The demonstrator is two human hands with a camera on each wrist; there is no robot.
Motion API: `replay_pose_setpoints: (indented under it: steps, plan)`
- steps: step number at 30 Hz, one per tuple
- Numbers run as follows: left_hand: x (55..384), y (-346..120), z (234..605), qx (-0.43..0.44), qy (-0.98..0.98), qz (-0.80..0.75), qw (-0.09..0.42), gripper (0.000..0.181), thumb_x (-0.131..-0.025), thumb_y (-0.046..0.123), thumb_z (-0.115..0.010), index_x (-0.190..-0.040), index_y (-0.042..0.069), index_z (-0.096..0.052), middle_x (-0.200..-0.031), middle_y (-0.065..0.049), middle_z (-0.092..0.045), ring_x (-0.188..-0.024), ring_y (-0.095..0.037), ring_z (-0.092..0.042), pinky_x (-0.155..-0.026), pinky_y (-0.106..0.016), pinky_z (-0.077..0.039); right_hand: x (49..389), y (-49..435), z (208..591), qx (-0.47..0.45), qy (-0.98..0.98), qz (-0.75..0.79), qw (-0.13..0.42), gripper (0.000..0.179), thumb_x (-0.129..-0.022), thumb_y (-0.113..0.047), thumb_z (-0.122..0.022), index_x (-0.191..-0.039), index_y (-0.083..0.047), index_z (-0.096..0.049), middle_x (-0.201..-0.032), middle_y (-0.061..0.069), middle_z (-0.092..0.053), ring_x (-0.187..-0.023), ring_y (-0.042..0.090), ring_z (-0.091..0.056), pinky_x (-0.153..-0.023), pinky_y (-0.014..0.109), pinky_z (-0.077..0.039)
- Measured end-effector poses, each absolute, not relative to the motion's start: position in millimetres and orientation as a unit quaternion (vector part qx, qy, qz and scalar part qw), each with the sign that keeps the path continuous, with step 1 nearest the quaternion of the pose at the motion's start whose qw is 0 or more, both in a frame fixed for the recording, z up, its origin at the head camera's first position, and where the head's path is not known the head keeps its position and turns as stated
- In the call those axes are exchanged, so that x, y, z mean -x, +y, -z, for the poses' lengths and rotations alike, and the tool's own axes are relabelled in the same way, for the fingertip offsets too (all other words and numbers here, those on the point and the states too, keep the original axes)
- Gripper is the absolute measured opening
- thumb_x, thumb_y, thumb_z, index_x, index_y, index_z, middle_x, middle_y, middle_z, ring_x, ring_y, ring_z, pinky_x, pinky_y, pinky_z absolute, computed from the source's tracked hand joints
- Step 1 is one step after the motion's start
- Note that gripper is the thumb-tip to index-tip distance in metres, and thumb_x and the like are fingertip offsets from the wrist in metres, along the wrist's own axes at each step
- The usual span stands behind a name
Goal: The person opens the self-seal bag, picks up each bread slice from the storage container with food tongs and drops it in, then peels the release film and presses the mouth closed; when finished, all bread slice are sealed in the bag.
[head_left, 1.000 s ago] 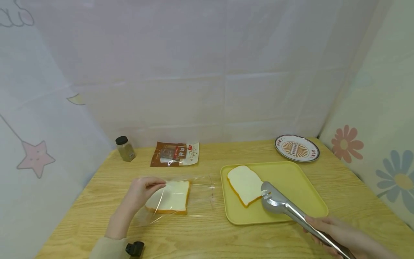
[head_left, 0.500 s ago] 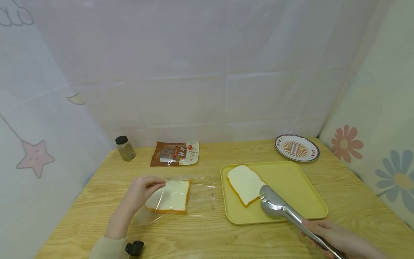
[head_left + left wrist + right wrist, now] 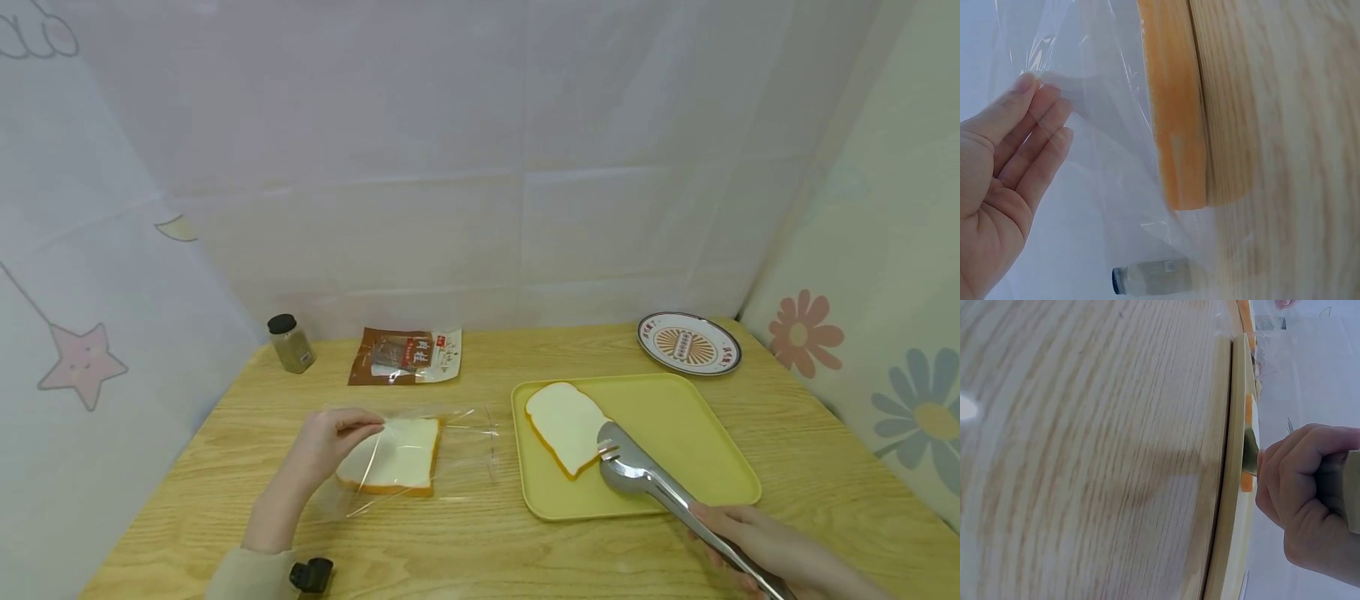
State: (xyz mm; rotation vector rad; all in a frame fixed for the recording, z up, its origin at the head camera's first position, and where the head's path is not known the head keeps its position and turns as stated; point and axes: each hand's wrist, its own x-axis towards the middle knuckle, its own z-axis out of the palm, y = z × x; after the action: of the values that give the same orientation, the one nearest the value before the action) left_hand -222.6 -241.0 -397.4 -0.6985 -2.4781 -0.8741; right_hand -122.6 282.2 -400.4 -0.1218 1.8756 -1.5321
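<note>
My left hand (image 3: 326,446) pinches the upper layer of a clear plastic bag (image 3: 472,454) between thumb and fingertips. In that bag lies a thick white bread slice (image 3: 412,454) with an orange crust; its crust side also shows in the left wrist view. My right hand (image 3: 768,546) grips metal food tongs (image 3: 667,490) by the handle end. Their broad heads reach the lower right edge of a second bread slice (image 3: 566,425), which lies flat on a yellow tray (image 3: 690,408). Whether the lower head is under this slice is hidden.
At the back left stands a small jar (image 3: 292,346) with a black lid. A brown-and-white food packet (image 3: 405,358) lies beside it. Behind the tray's right corner is a patterned plate (image 3: 688,343). A cloth backdrop (image 3: 480,208) rises along the table's back and sides.
The tongs and my right hand have moved a little left, bringing the heads to the edge of the slice on the tray. My left hand and the bag look unchanged.
</note>
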Motion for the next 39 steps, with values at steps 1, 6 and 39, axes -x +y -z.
replay_pose_setpoints:
  steps: [1,6,39]
  plan:
    - [222.6,-241.1,397.2,0.248,-0.892,0.315,0.208,0.011,-0.078,0.001,-0.072,-0.088,0.004,-0.075,-0.086,-0.006,-0.074,-0.075,-0.015,-0.070,-0.063,-0.018,-0.057,122.9,281.4,400.1,0.046,0.725,0.591,0.349,0.049,-0.102,-0.041,-0.033,-0.100,0.002,-0.054,-0.066,-0.004,-0.053,-0.043,0.001,-0.044,-0.041,0.014,-0.038]
    - [222.9,-240.8,396.6,0.236,-0.897,0.316,0.198,0.011,-0.079,0.002,-0.072,-0.089,0.005,-0.075,-0.087,-0.006,-0.074,-0.076,-0.015,-0.070,-0.064,-0.018,-0.057,126.2,277.4,400.5,0.036,0.723,0.597,0.345,0.050,-0.102,-0.042,-0.034,-0.100,0.002,-0.055,-0.065,-0.005,-0.052,-0.043,0.001,-0.043,-0.041,0.015,-0.039]
    - [226.2,-241.9,401.4,0.251,-0.889,0.314,0.218,0.011,-0.076,0.001,-0.074,-0.087,0.005,-0.075,-0.086,-0.006,-0.074,-0.075,-0.016,-0.071,-0.063,-0.018,-0.057,169.0,238.9,412.3,0.041,0.758,0.586,0.283,0.055,-0.098,-0.045,-0.043,-0.110,0.008,-0.052,-0.069,-0.002,-0.054,-0.041,0.000,-0.042,-0.037,0.014,-0.039]
